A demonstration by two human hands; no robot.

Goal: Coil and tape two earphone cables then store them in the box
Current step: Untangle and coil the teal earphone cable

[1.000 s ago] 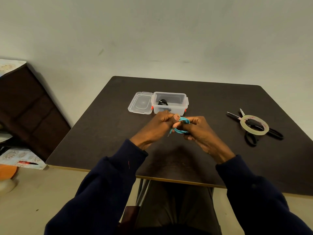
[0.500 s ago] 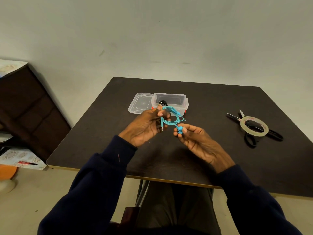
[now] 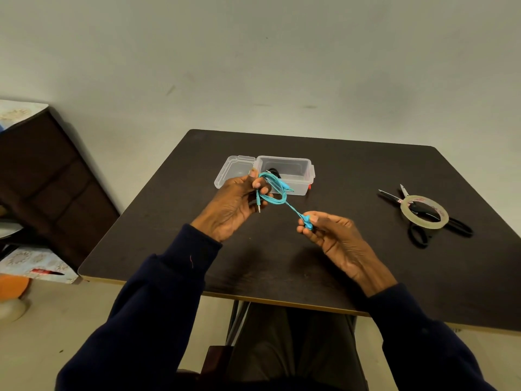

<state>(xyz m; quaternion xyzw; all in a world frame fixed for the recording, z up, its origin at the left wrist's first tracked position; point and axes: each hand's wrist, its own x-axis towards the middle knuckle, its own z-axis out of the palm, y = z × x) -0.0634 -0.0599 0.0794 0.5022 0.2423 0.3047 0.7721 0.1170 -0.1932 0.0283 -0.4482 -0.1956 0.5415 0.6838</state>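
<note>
A turquoise earphone cable point(image 3: 277, 193) hangs in loose loops between both hands above the dark table point(image 3: 352, 170). My left hand point(image 3: 234, 206) pinches the coil near the top, with the metal plug dangling below its fingers. My right hand point(image 3: 335, 235) grips the earbud end point(image 3: 308, 223), and a short stretch of cable runs taut to the coil. Behind the coil stands the clear plastic box point(image 3: 298, 173), open, with a black coiled earphone point(image 3: 274, 172) partly visible inside. Its lid point(image 3: 235, 172) lies to its left.
A roll of clear tape point(image 3: 425, 213) rests on black scissors point(image 3: 417, 234) at the table's right side. A dark cabinet point(image 3: 48, 176) stands to the left, with an orange object point(image 3: 12, 286) and patterned paper on the floor. The near table edge is below my wrists.
My hands have drawn apart. The right hand moved right and down with the earbud end, pulling a strand out of the coil, which was bunched between both hands a second ago.
</note>
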